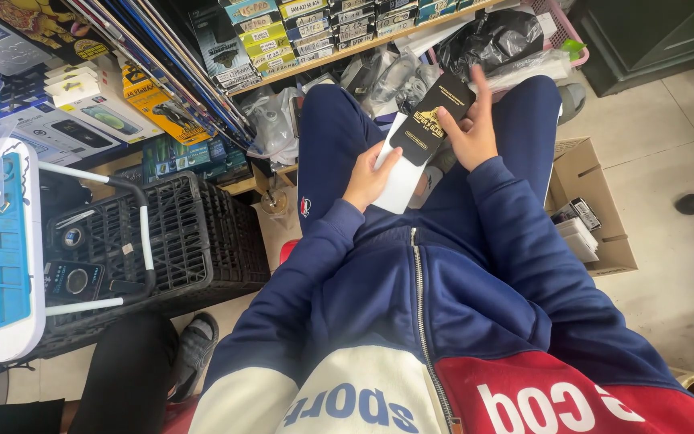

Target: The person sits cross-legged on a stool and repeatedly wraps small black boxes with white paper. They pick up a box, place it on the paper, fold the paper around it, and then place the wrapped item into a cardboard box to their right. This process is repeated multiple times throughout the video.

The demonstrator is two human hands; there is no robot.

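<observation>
Left hand (369, 178) pinched the white sleeve (402, 181) steady in the lap — right hand (469, 128), fingers half spread, gripped the black packet (434, 119) above it.

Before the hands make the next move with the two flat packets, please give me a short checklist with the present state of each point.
1. Left hand grips the white flat packet: ok, fingers lie on its edge.
2. Right hand holds the black flat packet: ok, thumb rests on its side.
3. Black flat packet overlaps the white one: ok, its lower end lies on top.
4. Black flat packet sealed: cannot tell.
5. Both packets over the lap, between the knees: ok.
6. Cardboard box beside the right leg is open: ok, small boxes lie inside.
</observation>
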